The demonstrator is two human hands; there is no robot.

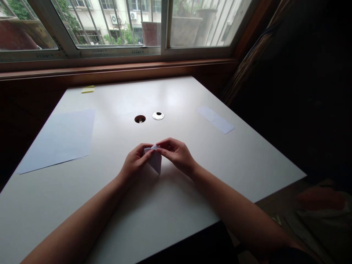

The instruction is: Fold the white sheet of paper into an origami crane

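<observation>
A small folded piece of white paper [156, 163] is held up over the table between my two hands, its pointed lower corner hanging down. My left hand [136, 157] pinches its left side, thumb in front and fingers behind. At the upper edge, my right hand [177, 152] grips a small folded flap of the same paper between thumb and fingertips. Both hands are closed and close together near the middle of the white table [170, 205]. The paper's back side is hidden by the fingers.
Large white sheets [60, 139] lie at the left, with a yellow sticky-note pad [88, 89] behind them. A creased paper strip [216, 119] rests at the right. Near the middle are a round cable hole [140, 119] and its loose cover [158, 116]. A window [162, 29] stands beyond.
</observation>
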